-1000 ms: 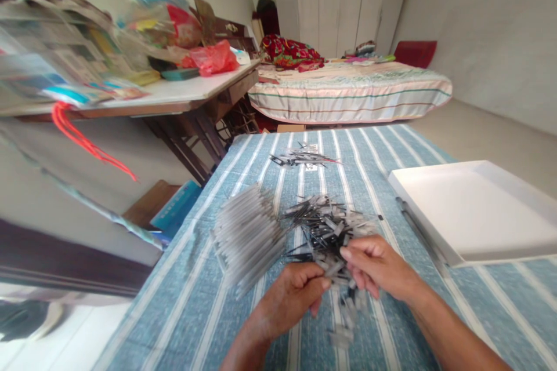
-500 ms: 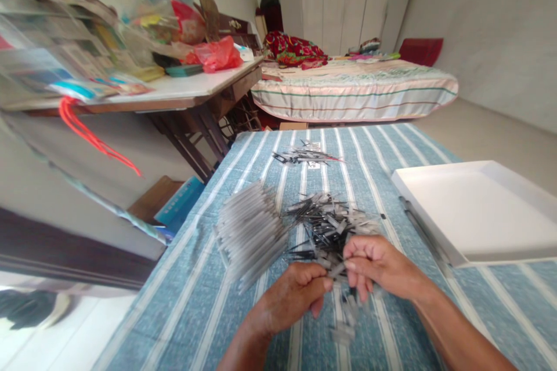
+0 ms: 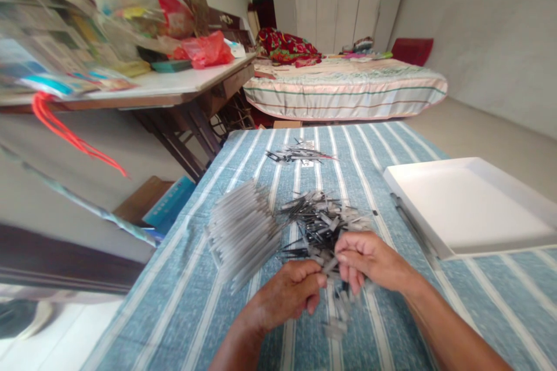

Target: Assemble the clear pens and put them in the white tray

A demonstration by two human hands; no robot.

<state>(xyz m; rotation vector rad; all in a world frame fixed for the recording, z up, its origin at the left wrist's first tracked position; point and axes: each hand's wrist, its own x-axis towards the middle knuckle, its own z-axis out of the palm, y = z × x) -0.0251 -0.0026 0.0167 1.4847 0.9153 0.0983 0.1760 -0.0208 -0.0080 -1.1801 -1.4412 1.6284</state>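
My left hand and my right hand meet over the near edge of a loose pile of thin black and translucent grey pieces. A small grey piece spans the gap between them, pinched by the fingertips of both; its exact kind is too blurred to name. Left of the pile, a neat stack of long translucent grey tubes lies slanted. A few more small clear and black pieces are scattered below my right hand, smeared in the picture.
A blue striped cloth covers the table. On the right stands a shallow white box lid, with dark thin rods along its side. A smaller heap of thin dark pieces lies farther back. A cluttered side table and a bed are beyond.
The whole view has shifted slightly, so everything appears a little farther left. Both hands keep their pinch on the small grey piece, with hardly any change in pose.
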